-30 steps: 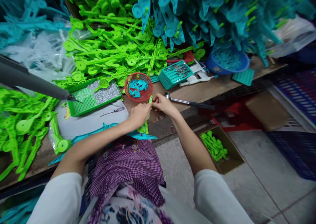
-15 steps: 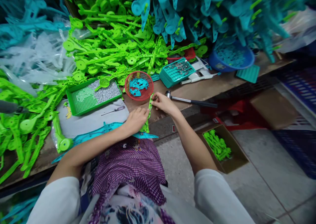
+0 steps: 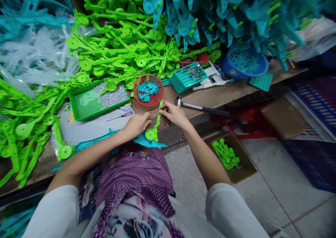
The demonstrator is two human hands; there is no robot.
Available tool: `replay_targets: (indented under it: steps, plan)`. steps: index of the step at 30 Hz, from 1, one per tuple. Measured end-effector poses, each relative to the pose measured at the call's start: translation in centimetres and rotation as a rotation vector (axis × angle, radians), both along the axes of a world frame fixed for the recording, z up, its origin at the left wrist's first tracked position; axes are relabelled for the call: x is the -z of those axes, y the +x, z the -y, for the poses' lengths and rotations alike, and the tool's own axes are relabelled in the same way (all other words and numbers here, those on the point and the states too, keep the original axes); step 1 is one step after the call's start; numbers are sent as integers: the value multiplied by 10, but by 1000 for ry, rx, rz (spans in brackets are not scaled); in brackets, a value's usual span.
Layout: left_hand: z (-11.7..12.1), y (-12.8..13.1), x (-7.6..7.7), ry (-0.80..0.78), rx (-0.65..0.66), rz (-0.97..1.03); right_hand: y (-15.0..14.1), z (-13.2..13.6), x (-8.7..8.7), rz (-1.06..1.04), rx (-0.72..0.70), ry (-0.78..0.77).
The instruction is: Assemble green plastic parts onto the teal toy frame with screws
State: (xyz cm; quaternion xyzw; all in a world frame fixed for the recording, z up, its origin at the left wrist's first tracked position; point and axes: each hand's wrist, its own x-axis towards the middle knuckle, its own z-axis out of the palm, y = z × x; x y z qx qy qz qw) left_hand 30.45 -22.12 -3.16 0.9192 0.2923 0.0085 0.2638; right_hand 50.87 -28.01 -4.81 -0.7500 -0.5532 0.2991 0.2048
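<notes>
Pinching the long lime-green plastic piece (image 3: 158, 121) near its narrow far end, our right hand (image 3: 173, 113) is nearer; the piece slants back toward us, disc over the teal plastic blade (image 3: 145, 140). Our left hand (image 3: 138, 125) curls just left, whether holding anything we cannot tell.

Your left hand (image 3: 140, 122) and right hand (image 3: 173, 112) near each other, apart
Your left fingers curl, knuckles up; your right thumb and fingers pinch. Both forearms (image 3: 98, 148) angle forward and inward from widely held elbows.
</notes>
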Motion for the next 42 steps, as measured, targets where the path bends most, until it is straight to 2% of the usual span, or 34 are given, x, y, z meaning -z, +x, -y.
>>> replay_targets:
  steps: [3, 6, 9, 12, 14, 18, 23, 28, 34, 37, 42]
  plan:
    - [-6, -5, -1, -157, -135, 10, -1, 0, 1, 13, 12, 6]
    - [-12, -1, -3, -329, -123, 30, -2, 0, 0, 18, 22, 8]
    - [-14, 7, 0, -595, -81, 117, -2, 0, -1, 26, 21, 3]
    - [-12, 15, 5, -818, -117, 119, -3, 0, -2, 27, 12, 14]
    - [-9, 18, 8, -802, -167, 77, -4, 0, -2, 31, 13, 17]
    - [-4, 19, 12, -670, -248, 76, -4, 1, -3, 34, 17, 2]
    - [-3, 15, 15, -628, -276, 173, -3, 0, -4, 40, 7, 8]
    - [-3, 22, 18, -672, -302, 167, -3, 0, -4, 43, 14, 20]
    - [10, 24, 11, -416, -349, 118, -3, 0, -3, 29, 9, 24]
    - [14, 25, 9, -379, -369, 98, -2, 0, -2, 28, 12, 19]
    - [11, 28, 13, -380, -372, 79, -2, 0, -2, 20, 3, 19]
